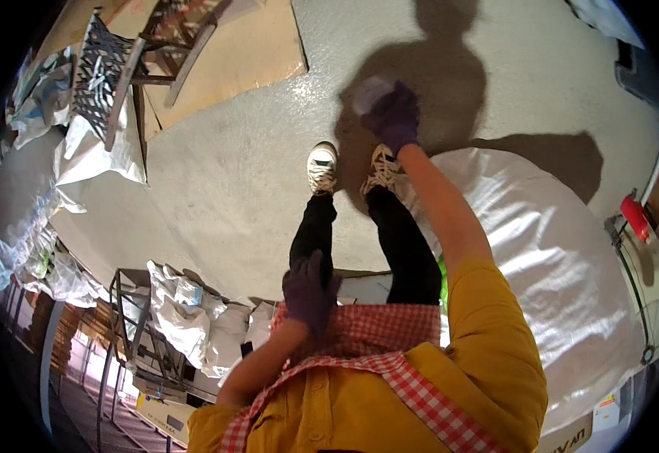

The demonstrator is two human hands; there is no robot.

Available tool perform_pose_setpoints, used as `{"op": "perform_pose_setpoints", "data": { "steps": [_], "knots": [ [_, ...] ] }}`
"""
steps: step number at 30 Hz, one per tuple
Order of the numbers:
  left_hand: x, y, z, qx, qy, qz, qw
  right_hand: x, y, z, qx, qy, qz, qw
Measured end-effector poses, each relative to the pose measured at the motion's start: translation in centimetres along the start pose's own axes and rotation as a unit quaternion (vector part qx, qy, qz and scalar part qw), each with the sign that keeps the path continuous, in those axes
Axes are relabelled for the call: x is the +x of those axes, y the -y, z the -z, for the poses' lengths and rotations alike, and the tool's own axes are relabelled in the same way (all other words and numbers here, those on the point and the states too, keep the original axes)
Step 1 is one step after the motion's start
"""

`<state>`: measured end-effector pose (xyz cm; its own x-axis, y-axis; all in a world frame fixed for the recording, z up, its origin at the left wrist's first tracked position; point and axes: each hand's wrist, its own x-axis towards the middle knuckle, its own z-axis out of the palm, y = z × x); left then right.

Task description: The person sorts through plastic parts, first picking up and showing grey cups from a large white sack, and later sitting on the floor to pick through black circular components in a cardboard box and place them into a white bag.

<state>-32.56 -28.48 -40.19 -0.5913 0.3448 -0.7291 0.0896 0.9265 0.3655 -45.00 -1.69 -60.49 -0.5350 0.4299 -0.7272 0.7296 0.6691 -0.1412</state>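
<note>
Right hand (pixel 394 118) holds a blurred whitish object (pixel 371 93); left hand (pixel 310 293), fingers half-spread, overlaps the checked apron (pixel 390 323), contact unclear.

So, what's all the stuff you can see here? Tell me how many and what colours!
Pale blurry thing: 1, whitish, at the right hand
Big sack: 1, white, right side
Cardboard: count unclear, tan, top left
Wooden frame: 1, brown, top left
Plastic bags: several, mostly white, left side
Metal rack: 1, dark, lower left
Red object: 1, red, far right
Floor: 1, grey, middle
Shoes: 2, off-white, on the floor
Apron: 1, red-and-white checks, bottom middle
Shirt: 1, mustard, bottom
Left hand: 1, purple glove, by left thigh
Right hand: 1, purple glove, top middle
</note>
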Motion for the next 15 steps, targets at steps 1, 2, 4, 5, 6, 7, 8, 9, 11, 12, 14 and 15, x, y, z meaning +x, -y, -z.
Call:
{"op": "perform_pose_setpoints", "data": {
  "steps": [1,2,4,5,6,7,8,9,11,12,14,15],
  "knots": [
    [0.2,0.3,0.4,-0.002,0.033,0.023,0.999,-2.4,-0.4,0.5,0.077,-0.066,0.045,0.994],
    [-0.1,0.8,0.6,0.016,0.033,0.021,0.999,-5.0,-0.3,1.1,0.151,-0.127,0.093,0.976],
    [-0.7,2.3,0.0,-0.025,-0.030,-0.009,0.999,-10.9,-0.1,3.8,0.158,-0.146,0.141,0.966],
    [-0.4,2.6,0.1,-0.083,-0.093,-0.041,0.991,-13.9,-0.1,5.4,0.163,-0.157,0.192,0.955],
    [0.2,1.0,1.0,-0.086,-0.094,-0.054,0.990,-17.1,-0.6,7.2,0.158,-0.170,0.188,0.954],
    [1.1,-1.1,2.9,-0.116,-0.170,-0.105,0.973,-20.5,-0.9,9.1,0.182,-0.189,0.235,0.936],
    [1.8,-3.6,5.3,-0.145,-0.242,-0.156,0.947,-23.5,-1.1,10.9,0.206,-0.208,0.281,0.914],
    [1.7,-6.3,8.2,-0.274,-0.185,-0.179,0.926,-26.1,-1.2,12.1,0.207,-0.225,0.269,0.914],
    [0.1,-12.0,14.9,-0.582,0.071,-0.158,0.795,-31.1,-0.5,14.5,0.186,-0.325,0.294,0.880],
    [-1.6,-14.4,16.3,-0.667,0.102,-0.101,0.731,-34.7,0.0,17.8,0.351,-0.329,0.281,0.830],
    [-5.7,-18.2,19.9,-0.659,0.141,-0.145,0.724,-39.5,-1.0,21.8,0.360,-0.355,0.265,0.821],
    [-7.3,-19.9,21.0,-0.654,0.158,-0.155,0.724,-41.6,-1.4,23.3,0.370,-0.356,0.260,0.818]
  ]
}}
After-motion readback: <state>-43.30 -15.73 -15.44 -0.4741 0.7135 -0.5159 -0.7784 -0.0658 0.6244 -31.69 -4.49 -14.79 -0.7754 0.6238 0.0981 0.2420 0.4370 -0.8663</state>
